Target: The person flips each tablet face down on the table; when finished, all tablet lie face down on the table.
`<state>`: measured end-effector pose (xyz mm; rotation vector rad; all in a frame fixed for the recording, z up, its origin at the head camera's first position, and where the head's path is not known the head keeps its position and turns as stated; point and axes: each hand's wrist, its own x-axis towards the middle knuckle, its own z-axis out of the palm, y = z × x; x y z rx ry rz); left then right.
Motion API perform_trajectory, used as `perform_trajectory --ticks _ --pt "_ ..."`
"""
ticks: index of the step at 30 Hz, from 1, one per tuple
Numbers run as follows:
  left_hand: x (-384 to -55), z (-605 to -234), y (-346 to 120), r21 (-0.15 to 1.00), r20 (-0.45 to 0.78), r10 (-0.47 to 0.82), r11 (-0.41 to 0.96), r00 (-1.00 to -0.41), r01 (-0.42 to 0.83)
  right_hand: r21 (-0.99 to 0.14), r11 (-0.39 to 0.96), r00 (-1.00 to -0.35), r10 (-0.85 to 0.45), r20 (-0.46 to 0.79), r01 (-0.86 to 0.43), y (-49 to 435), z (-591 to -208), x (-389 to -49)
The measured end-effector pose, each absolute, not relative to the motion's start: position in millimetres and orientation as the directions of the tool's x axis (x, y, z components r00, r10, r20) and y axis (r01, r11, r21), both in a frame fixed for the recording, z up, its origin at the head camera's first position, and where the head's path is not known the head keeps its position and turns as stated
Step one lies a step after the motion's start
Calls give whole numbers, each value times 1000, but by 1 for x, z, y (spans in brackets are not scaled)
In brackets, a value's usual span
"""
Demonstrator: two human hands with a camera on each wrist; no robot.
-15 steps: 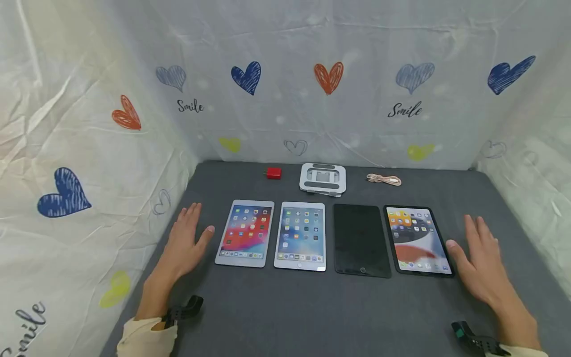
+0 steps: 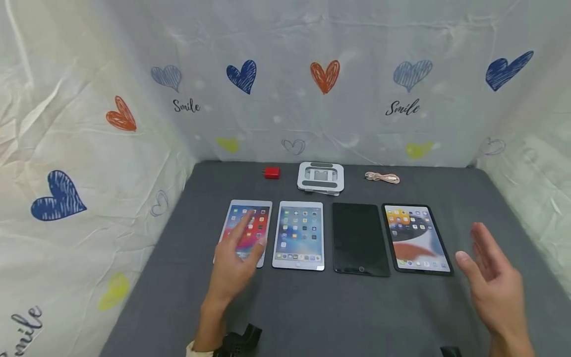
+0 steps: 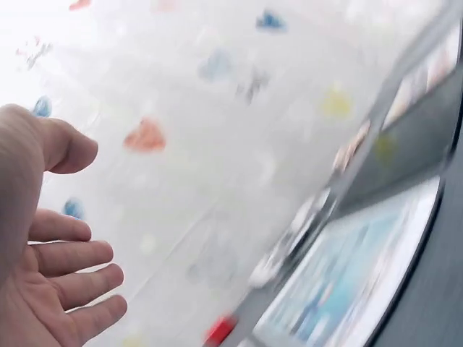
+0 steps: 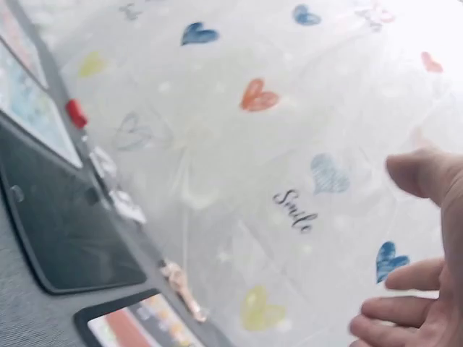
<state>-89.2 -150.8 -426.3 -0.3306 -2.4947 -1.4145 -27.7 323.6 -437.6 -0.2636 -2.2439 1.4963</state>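
Observation:
My left hand (image 2: pixel 234 267) is over the lower left part of a white tablet (image 2: pixel 263 223) with a red and blue home screen, hiding some of it. Its fingers are extended and hold nothing; the left wrist view shows the palm with fingers spread. Beside that tablet lies a second white tablet (image 2: pixel 299 233) with a blue screen. Then come a black tablet (image 2: pixel 360 238) with its screen dark and a black-framed tablet (image 2: pixel 418 238) that is lit. My right hand (image 2: pixel 497 282), thumb apart from its extended fingers, is to the right of the black-framed tablet and holds nothing.
Behind the tablets, a red charger plug (image 2: pixel 271 172), a folded silver stand (image 2: pixel 320 177) and a bundled pale cable (image 2: pixel 382 177) lie along the back of the grey table (image 2: pixel 348 317). A white curtain (image 2: pixel 285 119) printed with hearts surrounds the back and sides.
My left hand has moved right, from beside the leftmost tablet to over it. My right hand has turned more onto its side and shifted slightly right and down. The tablets stay in place.

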Motion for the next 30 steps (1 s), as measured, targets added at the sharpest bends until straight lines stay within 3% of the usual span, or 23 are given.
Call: perform_trajectory --ticks 5,11,20,30 --pt "-105 -419 -103 869 339 202 307 -919 388 -892 447 -929 298 218 -66 332 -423 -34" --pt "-123 -412 -56 936 249 308 167 -918 310 -864 501 -969 232 81 47 350 -406 -43" --pt "-148 -416 12 991 131 486 -59 -864 117 -788 574 -972 196 -129 220 374 -400 -71" --pt "-155 -441 74 981 -185 525 57 -831 -183 -815 491 -942 38 -333 308 392 -421 -106"
